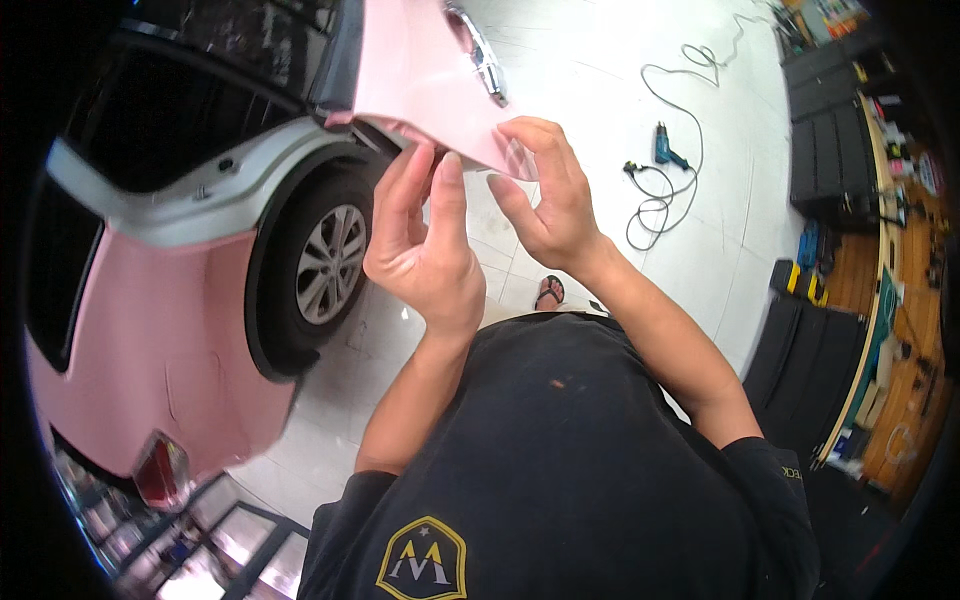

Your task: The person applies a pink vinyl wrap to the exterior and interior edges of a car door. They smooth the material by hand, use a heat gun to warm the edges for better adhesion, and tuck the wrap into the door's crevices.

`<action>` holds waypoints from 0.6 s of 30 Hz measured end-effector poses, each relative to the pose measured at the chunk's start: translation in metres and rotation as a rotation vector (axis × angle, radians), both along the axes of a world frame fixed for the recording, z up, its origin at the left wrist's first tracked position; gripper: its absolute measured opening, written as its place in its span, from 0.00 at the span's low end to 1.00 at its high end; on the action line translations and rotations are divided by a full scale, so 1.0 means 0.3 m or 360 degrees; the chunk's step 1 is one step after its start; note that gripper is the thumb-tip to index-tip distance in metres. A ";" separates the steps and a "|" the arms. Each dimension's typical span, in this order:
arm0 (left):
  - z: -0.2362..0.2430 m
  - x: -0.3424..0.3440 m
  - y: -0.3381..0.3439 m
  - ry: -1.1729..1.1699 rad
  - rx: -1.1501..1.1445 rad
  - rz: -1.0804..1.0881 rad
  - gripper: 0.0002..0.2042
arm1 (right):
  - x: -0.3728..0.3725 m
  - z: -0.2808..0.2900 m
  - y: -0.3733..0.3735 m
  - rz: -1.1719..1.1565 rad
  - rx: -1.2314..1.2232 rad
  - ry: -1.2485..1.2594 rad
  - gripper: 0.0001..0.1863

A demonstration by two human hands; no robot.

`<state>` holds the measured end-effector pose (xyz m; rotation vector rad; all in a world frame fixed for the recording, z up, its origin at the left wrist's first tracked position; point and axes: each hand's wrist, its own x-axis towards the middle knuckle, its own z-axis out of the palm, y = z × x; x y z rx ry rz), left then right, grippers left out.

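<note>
The pink vinyl film [430, 90] hangs off the open car door's lower corner, thin, limp and probably crease-prone, so it looks best taken at its free edge. The right hand [545, 200] pinches that corner between thumb and fingers; the left hand [425, 235] has its fingertips pressed to the edge just beside it, above the rear wheel [325, 265].

Pink film [425, 85] on door panel under my fingers: smooth, satin sheen, thin and pliable at corner edge. Door handle [480, 55]: chrome-look, mirror glossy. Unwrapped bodywork [215, 205]: white paint, glossy. Tyre [275, 300]: matt black rubber; wheel [330, 262]: silver metal, dull shine. Floor [590, 60]: pale tile, polished, reflective. My shirt [560, 460]: black cloth, matt. Heat gun [668, 148]: blue plastic casing. Bench edge [905, 340]: wood, warm brown.
</note>
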<state>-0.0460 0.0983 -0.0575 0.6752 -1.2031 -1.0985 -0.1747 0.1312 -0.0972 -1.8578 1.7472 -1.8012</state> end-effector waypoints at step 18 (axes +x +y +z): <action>-0.002 -0.026 -0.091 -0.0014 -0.0152 0.0079 0.10 | -0.077 -0.087 -0.071 0.0138 -0.0067 0.0319 0.32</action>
